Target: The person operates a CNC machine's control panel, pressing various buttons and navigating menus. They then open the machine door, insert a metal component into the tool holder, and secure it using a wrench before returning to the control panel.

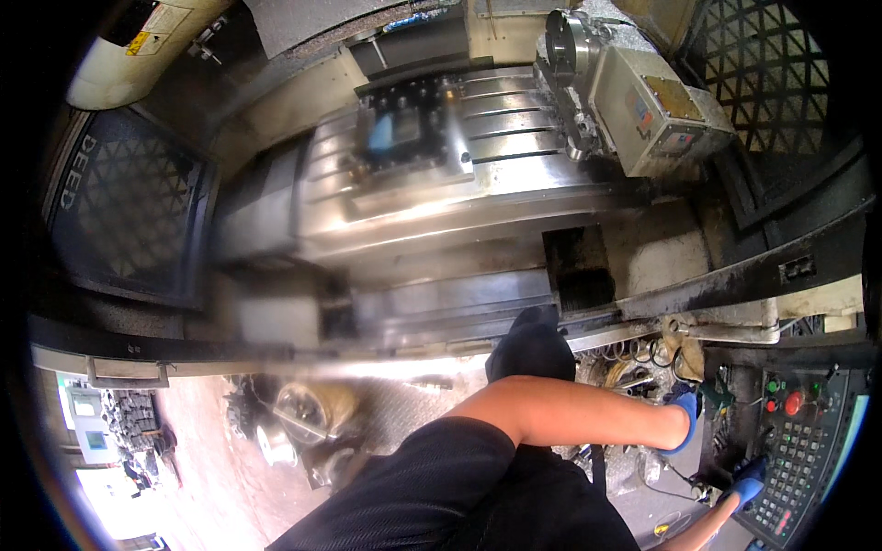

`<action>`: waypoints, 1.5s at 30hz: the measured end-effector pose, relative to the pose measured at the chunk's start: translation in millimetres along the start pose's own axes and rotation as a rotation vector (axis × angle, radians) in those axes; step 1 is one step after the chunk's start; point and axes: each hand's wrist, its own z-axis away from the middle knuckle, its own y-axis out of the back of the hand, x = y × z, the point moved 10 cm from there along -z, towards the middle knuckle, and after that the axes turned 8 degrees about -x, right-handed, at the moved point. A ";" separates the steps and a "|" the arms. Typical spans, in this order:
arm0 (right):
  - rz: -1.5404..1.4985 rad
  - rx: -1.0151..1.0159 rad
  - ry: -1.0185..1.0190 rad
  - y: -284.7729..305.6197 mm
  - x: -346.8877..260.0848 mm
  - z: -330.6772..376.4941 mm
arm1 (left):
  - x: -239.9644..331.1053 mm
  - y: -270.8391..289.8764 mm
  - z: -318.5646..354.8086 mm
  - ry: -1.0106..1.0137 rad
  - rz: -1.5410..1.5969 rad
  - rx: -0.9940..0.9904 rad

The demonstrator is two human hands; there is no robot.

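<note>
My left arm reaches across to the right, and my left hand (683, 421), in a blue and dark glove, is over a cluttered shelf beside a dark green tool (718, 389). Its fingers blend into the dark things around it, so I cannot make out a grip. My right hand (748, 487), gloved the same way, is at the left edge of the control panel (792, 459), close to its rows of keys. Its dark fingertips are hard to separate from the panel. A red stop button (793, 402) and a green button sit higher on the panel.
Ahead lies a milling machine's slotted metal table (514, 119), blurred on its left. It bears a dark fixture plate (404, 106) with a bluish patch and a boxy rotary unit (634, 110) with a round chuck (570, 46). A coiled hose (634, 351) runs beside the shelf.
</note>
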 end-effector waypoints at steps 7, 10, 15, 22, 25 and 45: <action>-0.041 0.066 0.000 -1.8 -8.0 10.5 | -2.5 -1.8 4.7 0.010 0.039 -0.011; -0.054 0.108 0.036 -3.7 -15.9 18.5 | -4.3 -3.0 6.3 0.017 0.044 -0.016; -0.104 0.118 0.004 -10.7 -29.6 35.2 | -10.7 -6.0 10.1 0.042 0.040 -0.040; 0.017 0.082 -0.094 -10.4 -23.9 35.2 | -13.8 -8.3 8.8 0.058 -0.028 -0.084; 0.104 0.117 0.042 -17.7 -50.8 52.1 | -9.6 -18.2 -10.6 0.042 -0.186 -0.137; 0.537 0.080 -0.005 -34.4 -97.5 89.6 | -10.9 -3.3 7.8 0.077 0.041 0.036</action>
